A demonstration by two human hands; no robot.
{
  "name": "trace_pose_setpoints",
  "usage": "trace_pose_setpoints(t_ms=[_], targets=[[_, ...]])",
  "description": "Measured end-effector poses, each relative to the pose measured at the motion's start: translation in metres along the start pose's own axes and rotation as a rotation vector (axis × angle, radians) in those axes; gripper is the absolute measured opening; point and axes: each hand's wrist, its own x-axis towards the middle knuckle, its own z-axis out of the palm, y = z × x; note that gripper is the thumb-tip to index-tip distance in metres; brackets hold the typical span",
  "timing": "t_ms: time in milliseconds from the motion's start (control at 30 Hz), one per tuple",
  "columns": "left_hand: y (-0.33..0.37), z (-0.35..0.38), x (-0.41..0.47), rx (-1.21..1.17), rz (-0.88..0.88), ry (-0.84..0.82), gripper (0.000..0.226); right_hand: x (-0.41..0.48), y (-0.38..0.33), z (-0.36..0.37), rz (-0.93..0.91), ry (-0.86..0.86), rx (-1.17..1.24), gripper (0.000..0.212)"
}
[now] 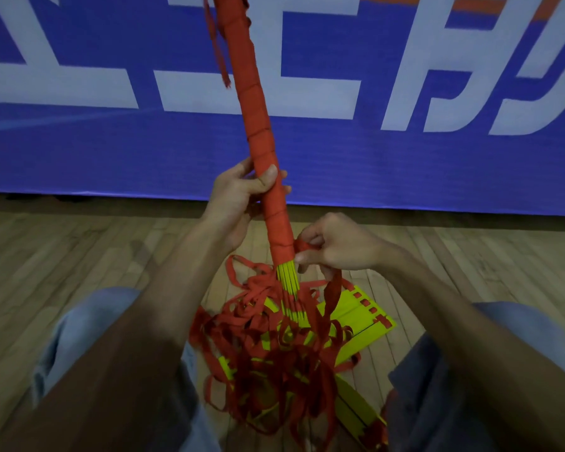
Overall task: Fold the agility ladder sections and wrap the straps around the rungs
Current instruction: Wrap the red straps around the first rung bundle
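Note:
A long bundle of yellow rungs point(287, 282) stands nearly upright in front of me, leaning a little left at the top. Red strap wrapping point(252, 102) covers most of its length, and only a short yellow stretch shows below it. My left hand point(238, 197) grips the wrapped bundle at mid height, thumb on the front. My right hand point(333, 246) pinches a red strap point(302, 246) against the bundle at the wrapping's lower edge. A loose tangle of red straps point(268, 347) hangs and piles beneath.
More yellow rungs point(359, 318) lie flat on the wooden floor point(79, 249) under the tangle, between my knees point(79, 321). A blue banner with large white letters point(307, 151) stands upright just beyond. A loose red strap end point(221, 60) dangles near the bundle's top.

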Motion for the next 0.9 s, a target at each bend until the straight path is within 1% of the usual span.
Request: trace_pose_setpoints(t_ms=[67, 133, 200, 267, 333, 367, 433, 467, 533, 633, 700, 767, 833, 900], targets=[[0.0, 0.0, 0.002, 0.004, 0.02, 0.082, 0.021, 0.0, -0.001, 0.002, 0.007, -0.01, -0.066, 0.015], [-0.001, 0.0, 0.004, -0.009, 0.043, 0.162, 0.024, -0.001, -0.004, 0.003, 0.006, -0.058, -0.09, 0.017], [-0.002, -0.001, 0.005, -0.032, 0.046, 0.225, 0.024, -0.001, -0.009, 0.007, 0.004, -0.053, -0.148, 0.031], [-0.004, -0.002, 0.008, -0.044, 0.038, 0.279, 0.018, 0.0, -0.011, 0.016, -0.008, 0.047, -0.288, 0.045], [-0.007, -0.002, 0.011, -0.051, 0.031, 0.327, 0.014, 0.002, -0.012, 0.03, -0.014, 0.179, -0.418, 0.051], [-0.008, -0.003, 0.012, -0.053, 0.03, 0.349, 0.013, 0.003, -0.012, 0.037, 0.0, 0.235, -0.449, 0.051], [-0.01, -0.003, 0.013, -0.032, 0.035, 0.375, 0.011, 0.005, -0.012, 0.043, 0.019, 0.317, -0.436, 0.043], [-0.01, -0.003, 0.013, -0.011, 0.037, 0.38, 0.011, 0.006, -0.013, 0.042, 0.015, 0.332, -0.413, 0.037], [-0.008, -0.003, 0.01, 0.022, 0.025, 0.368, 0.012, 0.008, -0.011, 0.036, 0.022, 0.301, -0.347, 0.027], [-0.001, -0.003, 0.006, 0.002, 0.013, 0.3, 0.019, 0.007, -0.005, 0.02, 0.036, 0.249, -0.203, 0.016], [0.005, -0.003, 0.005, -0.096, 0.046, 0.253, 0.028, 0.003, -0.005, 0.005, 0.016, 0.226, 0.016, 0.008], [0.009, -0.001, 0.002, -0.19, 0.112, 0.213, 0.038, -0.005, -0.005, -0.009, -0.03, 0.166, 0.274, 0.021], [0.013, 0.001, -0.001, -0.212, 0.187, 0.157, 0.042, -0.01, -0.003, -0.017, -0.122, 0.088, 0.429, 0.03], [0.016, 0.003, -0.004, -0.235, 0.206, 0.067, 0.045, -0.01, 0.0, -0.019, -0.221, 0.027, 0.548, 0.038]])
